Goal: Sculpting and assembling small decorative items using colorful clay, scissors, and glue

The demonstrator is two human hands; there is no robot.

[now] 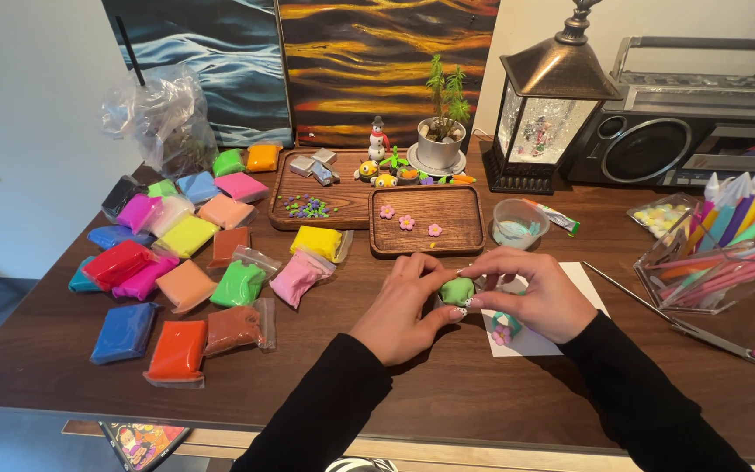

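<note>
left hand (402,310) + right hand (535,293): both grips closed on green clay lump (458,290) | above worktop (447,393) | white paper (583,288) beneath

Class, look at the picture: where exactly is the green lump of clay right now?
In the head view, the green lump of clay sits centre-right, pinched between the left hand and right hand, just below the smaller wooden tray.

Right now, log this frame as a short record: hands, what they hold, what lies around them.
left hand: left hand pinches the green clay from its left
right hand: right hand grips the same green clay from the right
under hands: white paper with a small pink flower
left of hands: clay packs in many colours
behind: wooden tray with pink flowers
right: tool box, scissors
surface: table
</note>
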